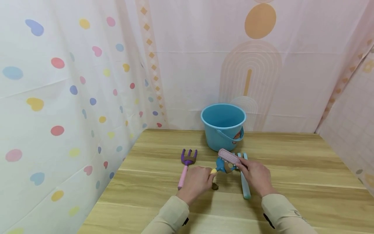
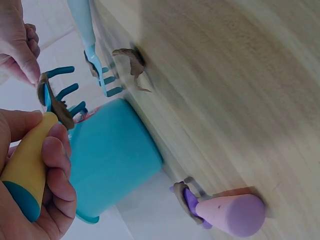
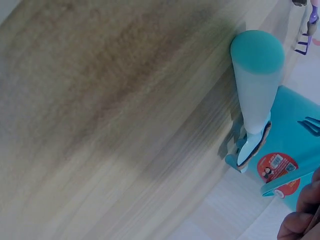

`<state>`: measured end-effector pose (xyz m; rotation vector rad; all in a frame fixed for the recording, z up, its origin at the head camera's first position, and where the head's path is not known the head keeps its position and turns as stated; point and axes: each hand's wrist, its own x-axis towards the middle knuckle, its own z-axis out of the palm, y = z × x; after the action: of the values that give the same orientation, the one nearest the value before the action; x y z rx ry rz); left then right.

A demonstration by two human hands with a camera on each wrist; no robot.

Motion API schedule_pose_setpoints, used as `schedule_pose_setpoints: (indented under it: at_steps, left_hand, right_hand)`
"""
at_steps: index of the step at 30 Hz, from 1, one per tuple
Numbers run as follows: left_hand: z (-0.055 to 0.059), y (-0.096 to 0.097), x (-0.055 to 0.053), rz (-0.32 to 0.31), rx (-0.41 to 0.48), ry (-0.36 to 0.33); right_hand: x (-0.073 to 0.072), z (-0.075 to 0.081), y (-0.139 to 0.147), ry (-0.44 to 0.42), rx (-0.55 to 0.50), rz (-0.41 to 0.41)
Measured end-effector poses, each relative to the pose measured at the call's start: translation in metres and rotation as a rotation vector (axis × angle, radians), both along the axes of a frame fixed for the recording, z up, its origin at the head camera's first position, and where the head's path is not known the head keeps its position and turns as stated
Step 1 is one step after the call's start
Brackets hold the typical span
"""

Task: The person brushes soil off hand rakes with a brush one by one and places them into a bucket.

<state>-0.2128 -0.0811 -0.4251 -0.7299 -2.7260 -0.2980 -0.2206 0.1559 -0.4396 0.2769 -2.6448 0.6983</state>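
Note:
My left hand (image 1: 198, 179) grips the yellow handle of a blue toy hand fork (image 1: 221, 165). Brown material (image 2: 61, 111) coats the base of its prongs, seen in the left wrist view. In my right hand (image 1: 257, 177) is a pink oblong brush-like tool (image 1: 229, 156) with a textured face, pinched at its near end. It overlaps the blue fork in the head view. Between the hands, a curled brown scrap (image 2: 134, 62) lies on the table. Only a few fingers (image 3: 305, 210) of the right hand show at the right wrist view's edge.
A blue bucket (image 1: 222, 138) with a handle and red label stands at the back. Left of the hands lies a purple fork (image 1: 187, 161) with a pink handle and brown smears. A light blue fork (image 1: 244, 185) lies beneath the right hand. Patterned curtains (image 1: 187, 65) surround the wooden table (image 1: 306, 169).

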Motion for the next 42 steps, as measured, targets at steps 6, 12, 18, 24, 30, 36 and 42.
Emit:
schedule_pose_setpoints:
  at_steps: [6, 12, 18, 24, 30, 36, 42]
  left_hand:
    - [0.000, 0.003, 0.001, -0.020, 0.007, -0.008]
    - [0.003, 0.005, 0.004, -0.041, 0.029, -0.012]
    - [0.011, 0.010, 0.006, -0.020, 0.039, 0.000]
    - [0.006, 0.004, 0.002, -0.035, 0.096, -0.004]
    - [-0.003, -0.004, -0.002, 0.020, 0.019, 0.030]
    - [-0.004, -0.007, -0.004, 0.023, 0.009, 0.053]
    - [-0.004, -0.006, -0.005, 0.012, 0.018, 0.068]
  right_hand:
    - [0.000, -0.002, 0.000, 0.008, 0.017, -0.049]
    - [-0.001, -0.007, 0.016, -0.022, -0.004, -0.121]
    - [-0.001, -0.007, 0.021, -0.076, -0.038, -0.156]
    - [0.000, -0.002, 0.018, -0.072, -0.063, -0.187]
    - [0.001, 0.002, 0.015, -0.096, -0.077, -0.182]
    - [0.001, 0.007, 0.006, -0.057, -0.082, -0.084]
    - [0.002, 0.006, 0.001, -0.063, -0.049, -0.016]
